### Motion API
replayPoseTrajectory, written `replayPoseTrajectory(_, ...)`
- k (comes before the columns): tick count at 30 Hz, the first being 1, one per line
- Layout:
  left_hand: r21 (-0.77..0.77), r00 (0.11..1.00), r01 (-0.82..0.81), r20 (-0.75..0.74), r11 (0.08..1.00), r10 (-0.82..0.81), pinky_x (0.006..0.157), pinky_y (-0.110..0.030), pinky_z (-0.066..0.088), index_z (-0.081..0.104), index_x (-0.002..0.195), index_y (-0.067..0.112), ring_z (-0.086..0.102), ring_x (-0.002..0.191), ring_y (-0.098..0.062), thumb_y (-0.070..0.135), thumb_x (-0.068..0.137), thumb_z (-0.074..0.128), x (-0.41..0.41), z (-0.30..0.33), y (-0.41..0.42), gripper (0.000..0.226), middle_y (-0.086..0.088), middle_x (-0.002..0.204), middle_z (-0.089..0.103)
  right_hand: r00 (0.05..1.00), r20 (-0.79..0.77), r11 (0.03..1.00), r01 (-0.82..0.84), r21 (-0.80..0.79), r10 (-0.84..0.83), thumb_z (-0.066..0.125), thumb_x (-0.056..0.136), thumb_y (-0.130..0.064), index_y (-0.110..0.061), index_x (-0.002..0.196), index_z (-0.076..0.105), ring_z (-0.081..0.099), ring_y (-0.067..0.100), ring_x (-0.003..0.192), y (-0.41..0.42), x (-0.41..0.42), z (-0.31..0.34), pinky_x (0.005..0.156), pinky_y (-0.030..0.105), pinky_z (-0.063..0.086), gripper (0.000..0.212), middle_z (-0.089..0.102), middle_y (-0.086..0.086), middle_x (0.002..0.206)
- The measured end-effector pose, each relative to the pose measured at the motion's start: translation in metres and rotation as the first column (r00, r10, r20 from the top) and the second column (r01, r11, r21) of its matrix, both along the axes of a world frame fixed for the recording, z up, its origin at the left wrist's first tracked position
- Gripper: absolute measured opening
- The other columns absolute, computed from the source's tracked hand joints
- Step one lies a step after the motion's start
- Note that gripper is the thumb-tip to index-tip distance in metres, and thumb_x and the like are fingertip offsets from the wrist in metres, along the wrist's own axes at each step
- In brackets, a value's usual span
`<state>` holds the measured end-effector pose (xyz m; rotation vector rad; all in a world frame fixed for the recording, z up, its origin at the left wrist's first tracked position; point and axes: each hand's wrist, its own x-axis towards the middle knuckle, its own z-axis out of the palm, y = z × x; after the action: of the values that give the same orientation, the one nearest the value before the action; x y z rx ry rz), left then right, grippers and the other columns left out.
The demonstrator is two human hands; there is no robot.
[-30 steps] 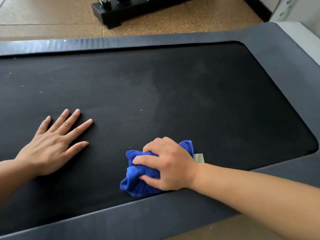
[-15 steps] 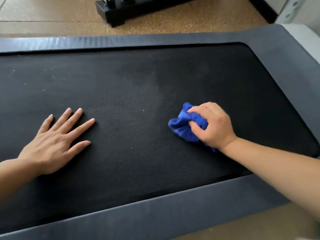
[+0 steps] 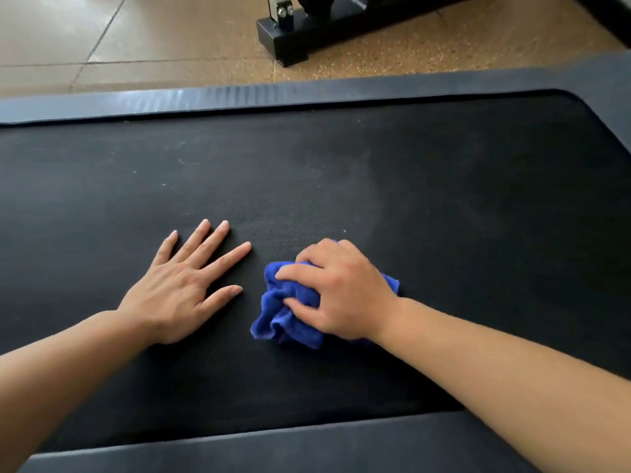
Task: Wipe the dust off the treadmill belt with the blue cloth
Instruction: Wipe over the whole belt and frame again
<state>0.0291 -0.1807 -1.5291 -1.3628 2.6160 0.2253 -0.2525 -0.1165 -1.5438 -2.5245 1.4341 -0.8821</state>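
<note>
The black textured treadmill belt [image 3: 444,233] is flecked with pale dust towards its far edge. The crumpled blue cloth [image 3: 286,315] is gripped by the right hand [image 3: 338,291] (fingers curled) near the belt's near edge; the left hand [image 3: 181,285] is laid flat beside it, fingers spread.

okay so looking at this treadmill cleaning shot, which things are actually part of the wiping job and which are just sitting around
Part of the job:
blue cloth, bunched and gripped by the right hand
treadmill belt, with pale dust specks toward its far side
left hand, flat on the belt with fingers spread

Just sitting around:
black metal base on the floor beyond the treadmill
tiled floor
</note>
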Motion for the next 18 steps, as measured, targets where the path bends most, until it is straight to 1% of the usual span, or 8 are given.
replayPoseTrajectory(3, -0.012, 1.0, -0.007, 0.001, 1.0, 0.007, 0.126, -0.049, -0.006, -0.012, 0.152, 0.06, -0.028, 0.151, -0.012, 0.08, 0.091, -0.003, -0.001, 0.001, 0.002, 0.065, 0.012, 0.167, -0.02, 0.974, -0.033, 0.975, 0.224, 0.004, -0.223, 0.057, 0.084, -0.048, -0.028, 0.11, 0.073, 0.061, 0.028, 0.089, -0.052, -0.015, 0.002, 0.077, 0.041, 0.045, 0.036, 0.066, -0.001, 0.096)
replayPoseTrajectory(6, -0.012, 1.0, -0.016, -0.001, 1.0, 0.016, 0.126, -0.05, -0.005, -0.012, 0.152, 0.061, -0.029, 0.151, -0.013, 0.08, 0.09, -0.004, -0.002, 0.002, 0.003, 0.065, 0.011, 0.167, -0.022, 0.867, -0.064, 0.867, 0.497, 0.04, -0.495, 0.057, 0.088, -0.048, -0.031, 0.118, 0.069, 0.059, 0.033, 0.101, -0.105, -0.048, 0.008, 0.084, 0.044, 0.044, 0.037, 0.065, 0.004, 0.107)
replayPoseTrajectory(8, -0.008, 1.0, -0.011, -0.004, 1.0, 0.011, 0.126, -0.051, -0.005, -0.011, 0.152, 0.061, -0.029, 0.151, -0.013, 0.08, 0.09, -0.004, -0.003, 0.003, 0.003, 0.065, 0.01, 0.167, -0.022, 0.818, -0.092, 0.809, 0.575, 0.123, -0.568, 0.058, 0.092, -0.049, -0.033, 0.125, 0.064, 0.055, 0.031, 0.109, -0.119, -0.063, 0.01, 0.091, 0.044, 0.043, 0.037, 0.062, 0.005, 0.114)
replayPoseTrajectory(10, -0.004, 1.0, -0.005, 0.0, 1.0, 0.005, 0.126, -0.051, -0.006, -0.011, 0.152, 0.061, -0.029, 0.151, -0.014, 0.08, 0.091, -0.003, -0.002, 0.003, 0.003, 0.064, 0.01, 0.167, -0.022, 0.819, -0.093, 0.809, 0.574, 0.128, -0.567, 0.06, 0.091, -0.048, -0.032, 0.122, 0.064, 0.055, 0.03, 0.106, -0.113, -0.061, 0.01, 0.09, 0.044, 0.043, 0.035, 0.06, 0.004, 0.111)
replayPoseTrajectory(11, -0.005, 1.0, -0.005, -0.007, 1.0, 0.005, 0.126, -0.051, -0.005, -0.01, 0.152, 0.061, -0.029, 0.151, -0.014, 0.08, 0.091, -0.002, -0.002, 0.002, 0.003, 0.064, 0.01, 0.167, -0.021, 0.825, -0.076, 0.817, 0.566, 0.111, -0.56, 0.061, 0.089, -0.047, -0.031, 0.116, 0.066, 0.056, 0.03, 0.102, -0.104, -0.056, 0.01, 0.087, 0.044, 0.045, 0.032, 0.06, 0.003, 0.107)
replayPoseTrajectory(13, -0.01, 1.0, -0.003, -0.023, 1.0, 0.003, 0.126, -0.052, -0.004, -0.009, 0.152, 0.06, -0.027, 0.152, -0.015, 0.079, 0.093, 0.001, -0.001, 0.001, 0.003, 0.063, 0.009, 0.168, -0.018, 0.846, -0.03, 0.836, 0.532, 0.135, -0.533, 0.059, 0.081, -0.045, -0.03, 0.106, 0.07, 0.058, 0.028, 0.093, -0.076, -0.044, 0.012, 0.082, 0.045, 0.049, 0.031, 0.06, 0.0, 0.098)
replayPoseTrajectory(15, -0.014, 1.0, 0.001, -0.022, 1.0, -0.001, 0.126, -0.053, -0.004, -0.011, 0.152, 0.06, -0.027, 0.152, -0.016, 0.079, 0.093, 0.0, -0.001, 0.001, 0.002, 0.063, 0.009, 0.168, -0.019, 0.902, -0.009, 0.89, 0.428, 0.157, -0.432, 0.058, 0.078, -0.045, -0.03, 0.1, 0.071, 0.06, 0.026, 0.088, -0.04, -0.035, 0.013, 0.078, 0.044, 0.051, 0.03, 0.06, -0.002, 0.093)
replayPoseTrajectory(18, -0.017, 1.0, -0.007, -0.014, 1.0, 0.007, 0.125, -0.052, -0.006, -0.016, 0.151, 0.06, -0.031, 0.151, -0.016, 0.08, 0.09, -0.005, 0.0, -0.001, 0.003, 0.064, 0.01, 0.166, -0.025, 0.966, -0.014, 0.953, 0.257, 0.162, -0.258, 0.064, 0.076, -0.041, -0.03, 0.097, 0.07, 0.058, 0.021, 0.084, 0.018, -0.022, 0.017, 0.074, 0.04, 0.048, 0.024, 0.058, -0.005, 0.093)
